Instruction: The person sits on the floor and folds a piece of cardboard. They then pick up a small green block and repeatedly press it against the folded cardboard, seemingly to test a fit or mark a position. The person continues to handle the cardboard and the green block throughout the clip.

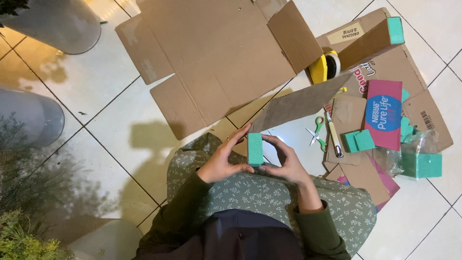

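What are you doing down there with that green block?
A person sitting on the tiled floor holds a small green foam block upright between the left hand and the right hand, over their lap. A big flattened cardboard box lies in front of them. To the right, on more cardboard, are scissors, a cutter knife, a yellow tape dispenser and more green foam pieces.

Several green foam blocks, one pair of scissors, one tape roll.
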